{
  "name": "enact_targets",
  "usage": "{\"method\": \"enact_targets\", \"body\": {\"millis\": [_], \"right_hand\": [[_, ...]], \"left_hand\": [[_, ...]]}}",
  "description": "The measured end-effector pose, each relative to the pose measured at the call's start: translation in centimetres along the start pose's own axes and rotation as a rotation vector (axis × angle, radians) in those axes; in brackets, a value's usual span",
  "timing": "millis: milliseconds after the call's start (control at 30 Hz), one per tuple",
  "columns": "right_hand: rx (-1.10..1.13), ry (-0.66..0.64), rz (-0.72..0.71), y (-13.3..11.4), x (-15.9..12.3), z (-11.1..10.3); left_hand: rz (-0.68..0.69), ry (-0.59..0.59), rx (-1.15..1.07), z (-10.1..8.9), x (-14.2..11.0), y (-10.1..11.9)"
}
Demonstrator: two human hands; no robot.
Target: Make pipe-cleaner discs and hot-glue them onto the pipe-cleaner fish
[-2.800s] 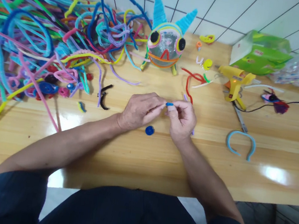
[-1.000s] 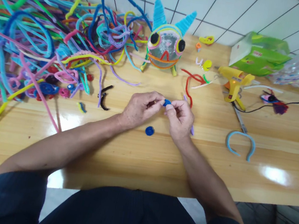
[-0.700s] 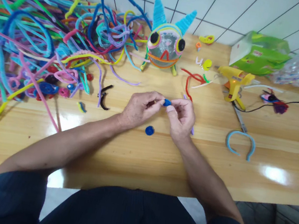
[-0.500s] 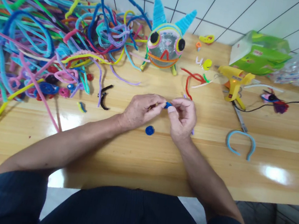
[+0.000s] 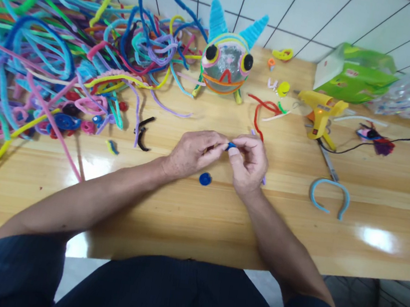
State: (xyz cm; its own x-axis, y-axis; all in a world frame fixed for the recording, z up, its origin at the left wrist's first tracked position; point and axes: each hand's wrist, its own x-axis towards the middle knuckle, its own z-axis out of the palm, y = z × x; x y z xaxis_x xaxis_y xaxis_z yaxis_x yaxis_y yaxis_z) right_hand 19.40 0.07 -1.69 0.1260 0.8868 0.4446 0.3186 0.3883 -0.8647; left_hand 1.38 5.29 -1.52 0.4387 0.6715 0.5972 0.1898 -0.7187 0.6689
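Observation:
Both hands pinch a small dark-blue piece of pipe cleaner [image 5: 230, 147] between them, over the middle of the table. My left hand [image 5: 199, 153] grips its left end with thumb and fingertips. On the other side, my right hand [image 5: 249, 163] has its thumb and curled fingers closed on it; much of the piece is hidden. A round blue coil [image 5: 205, 178] lies flat on the wood just below the hands. Behind them stands a fish-like figure [image 5: 227, 66] with a clear round body, black-and-yellow eyes, an orange mouth and blue ears.
A tangled heap of coloured pipe cleaners [image 5: 61, 64] covers the left side of the table [image 5: 165, 224]. At the right are a yellow glue gun [image 5: 322, 111] with a black cord, scissors [image 5: 330, 165], a light-blue arc [image 5: 331, 185] and a green packet [image 5: 362, 76].
Both hands stay together on the blue piece. My right hand has shifted very slightly left, and the blue piece has turned a little between the fingers.

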Motion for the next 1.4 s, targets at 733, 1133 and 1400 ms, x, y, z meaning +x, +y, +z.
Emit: {"method": "enact_targets", "body": {"millis": [733,1133,1400], "right_hand": [[-0.039,-0.006,0.037,-0.04,-0.08,0.03],[-0.024,0.005,0.071,-0.13,0.02,0.18],[-0.058,-0.015,0.165,0.05,-0.05,0.23]], "left_hand": [[0.033,0.031,-0.029,0.20,0.01,-0.06],[-0.078,0.010,-0.037,-0.01,0.10,0.08],[-0.075,0.073,-0.079,0.09,0.36,0.16]]}}
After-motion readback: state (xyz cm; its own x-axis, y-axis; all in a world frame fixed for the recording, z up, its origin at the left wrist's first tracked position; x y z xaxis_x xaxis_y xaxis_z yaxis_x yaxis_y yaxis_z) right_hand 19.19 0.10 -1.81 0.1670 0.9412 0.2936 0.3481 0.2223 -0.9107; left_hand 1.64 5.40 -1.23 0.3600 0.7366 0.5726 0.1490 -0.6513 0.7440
